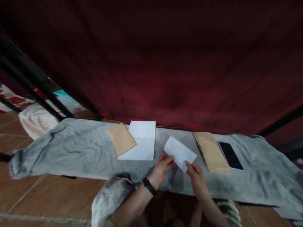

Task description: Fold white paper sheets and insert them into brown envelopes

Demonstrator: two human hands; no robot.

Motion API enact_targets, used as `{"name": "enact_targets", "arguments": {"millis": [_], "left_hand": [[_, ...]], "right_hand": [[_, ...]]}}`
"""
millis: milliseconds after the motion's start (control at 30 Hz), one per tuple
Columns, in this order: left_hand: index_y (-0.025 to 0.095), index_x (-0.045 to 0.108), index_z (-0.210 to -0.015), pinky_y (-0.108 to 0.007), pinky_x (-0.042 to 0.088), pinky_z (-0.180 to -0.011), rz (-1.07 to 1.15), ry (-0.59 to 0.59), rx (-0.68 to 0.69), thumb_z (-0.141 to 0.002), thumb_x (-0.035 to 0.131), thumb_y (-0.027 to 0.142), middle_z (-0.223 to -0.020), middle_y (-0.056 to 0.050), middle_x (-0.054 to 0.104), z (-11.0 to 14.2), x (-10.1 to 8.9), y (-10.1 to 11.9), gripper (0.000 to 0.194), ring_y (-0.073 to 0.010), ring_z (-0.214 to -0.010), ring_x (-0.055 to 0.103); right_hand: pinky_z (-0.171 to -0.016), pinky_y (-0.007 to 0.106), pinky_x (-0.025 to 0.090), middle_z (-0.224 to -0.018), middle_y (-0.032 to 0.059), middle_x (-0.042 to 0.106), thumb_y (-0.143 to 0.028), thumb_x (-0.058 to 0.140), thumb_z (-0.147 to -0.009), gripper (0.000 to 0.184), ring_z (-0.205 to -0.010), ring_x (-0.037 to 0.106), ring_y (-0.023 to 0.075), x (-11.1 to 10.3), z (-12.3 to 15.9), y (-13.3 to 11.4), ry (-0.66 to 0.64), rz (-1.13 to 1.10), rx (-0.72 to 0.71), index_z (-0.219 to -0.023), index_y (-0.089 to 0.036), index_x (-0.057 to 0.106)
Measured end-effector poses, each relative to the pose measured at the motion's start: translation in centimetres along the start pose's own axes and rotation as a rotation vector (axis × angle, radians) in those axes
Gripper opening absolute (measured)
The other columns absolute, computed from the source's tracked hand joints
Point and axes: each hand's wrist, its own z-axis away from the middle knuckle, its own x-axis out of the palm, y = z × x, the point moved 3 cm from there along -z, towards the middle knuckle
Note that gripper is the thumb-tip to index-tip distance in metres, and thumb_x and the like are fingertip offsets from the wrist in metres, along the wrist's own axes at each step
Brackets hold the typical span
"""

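Both hands grip a folded white sheet of paper (180, 153) just above the grey cloth. My left hand (163, 167), with a black band on its wrist, pinches the lower left edge, thumb on top. On the lower right corner, the thumb of my right hand (195, 175) presses from above while its fingers go underneath. To the left lies an unfolded white sheet (143, 148) with a crease across it, and a brown envelope (121, 138) overlaps its left side. A stack of brown envelopes (213, 153) rests right of my hands.
A phone (230, 156) lies beside the envelope stack. Grey cloth (82, 148) covers the long, narrow bench. Behind it hangs a dark red curtain (165, 69). Dark bars (47, 91) stand at the left, and a tiled floor (30, 195) shows below.
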Motion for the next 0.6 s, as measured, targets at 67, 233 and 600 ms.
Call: {"name": "enact_targets", "arguments": {"millis": [67,233,600], "left_hand": [[0.021,0.061,-0.11,-0.025,0.054,-0.071,-0.074,0.053,0.059,-0.066,0.081,0.02,-0.102,-0.006,0.071,-0.3,-0.5,0.2,0.049,-0.0178,-0.087,0.068],[0.02,0.062,-0.107,-0.02,0.046,-0.054,-0.225,0.123,0.105,-0.063,0.074,0.014,-0.081,0.0,0.068,-0.2,-0.8,0.5,0.046,-0.013,-0.067,0.061],[0.021,0.059,-0.107,-0.024,0.047,-0.056,-0.299,0.101,0.152,-0.064,0.067,0.006,-0.072,0.003,0.065,-2.6,-1.2,0.6,0.047,-0.0167,-0.067,0.062]], "right_hand": [[-0.067,0.031,0.056,-0.095,0.0057,0.075,-0.052,0.079,-0.067,0.047,-0.081,0.068,0.0224,-0.4,-0.1,0.6,0.046,-0.034,0.025,-0.099,-0.019,0.072],[-0.054,0.029,0.053,-0.075,0.0009,0.07,-0.055,0.08,-0.059,0.048,-0.065,0.064,0.0194,-2.3,-1.8,1.7,0.127,0.094,0.009,-0.09,-0.02,0.068],[-0.048,0.03,0.052,-0.057,-0.0021,0.062,-0.062,0.079,-0.052,0.049,-0.052,0.06,0.0181,-2.8,-3.4,2.9,0.064,0.202,0.132,-0.074,-0.021,0.064]]}}
